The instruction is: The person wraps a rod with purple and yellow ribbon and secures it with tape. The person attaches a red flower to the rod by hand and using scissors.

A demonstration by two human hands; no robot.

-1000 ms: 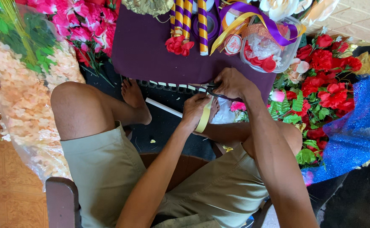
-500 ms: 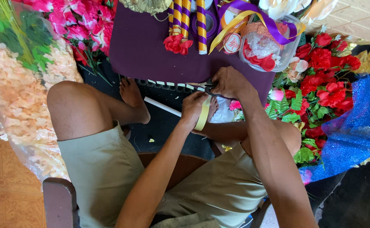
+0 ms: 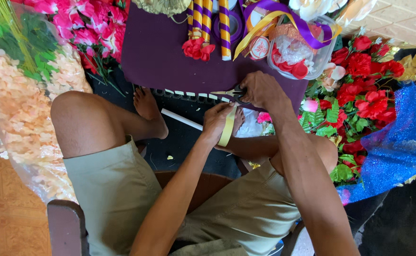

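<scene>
Your left hand [image 3: 216, 124] pinches a pale yellow ribbon [image 3: 227, 128], drawn taut so it hangs straight for cutting. Your right hand [image 3: 260, 90] grips small scissors [image 3: 227, 93] just above it, blades seemingly at the ribbon's top, though that is hard to make out. Both work over the purple cloth [image 3: 163, 57], beside red artificial flowers [image 3: 364, 90].

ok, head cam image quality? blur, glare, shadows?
Head view: even, soft daylight, no hard shadows. Right hand with the scissors and left hand on the yellow ribbon are reasonably sharp. Mild sparkle glare on the blue glitter sheet; the plastic-wrapped flowers look slightly washed out.
</scene>
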